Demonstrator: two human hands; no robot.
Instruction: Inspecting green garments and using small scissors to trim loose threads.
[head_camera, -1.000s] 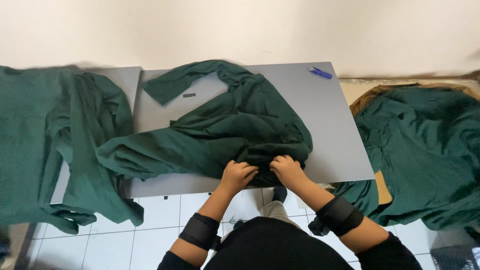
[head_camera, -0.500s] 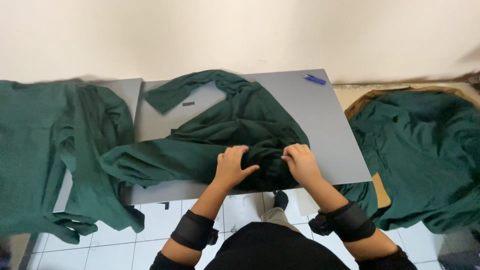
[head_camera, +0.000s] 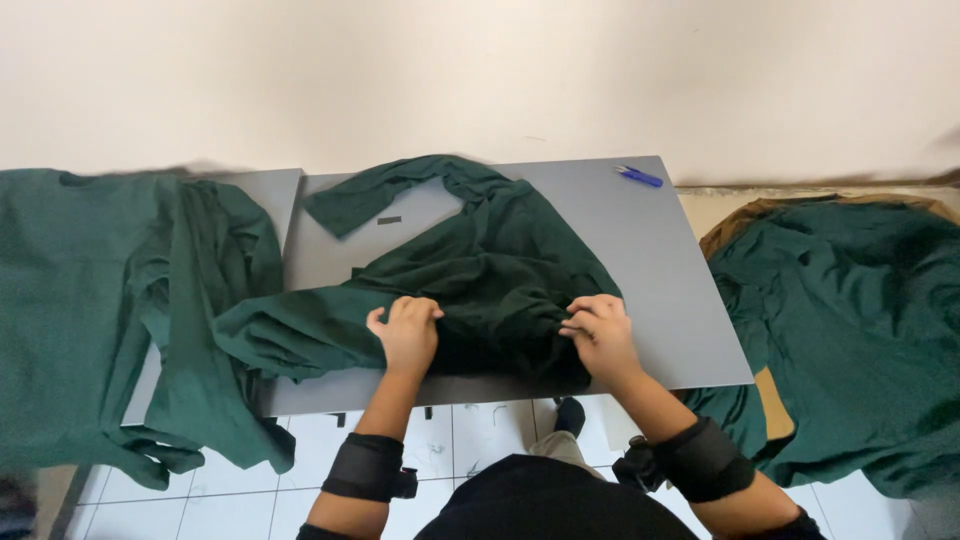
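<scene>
Head view: left hand and right hand clench the green garment; better pull the cloth evenly, flat on the desk.

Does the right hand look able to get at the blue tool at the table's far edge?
Probably yes: the right hand grips the green garment, but bare tabletop lies between it and the blue tool.

hands: 2 | armbands: 2 | benches: 2 | green garment heaps: 3 | blue pen: 1
</scene>
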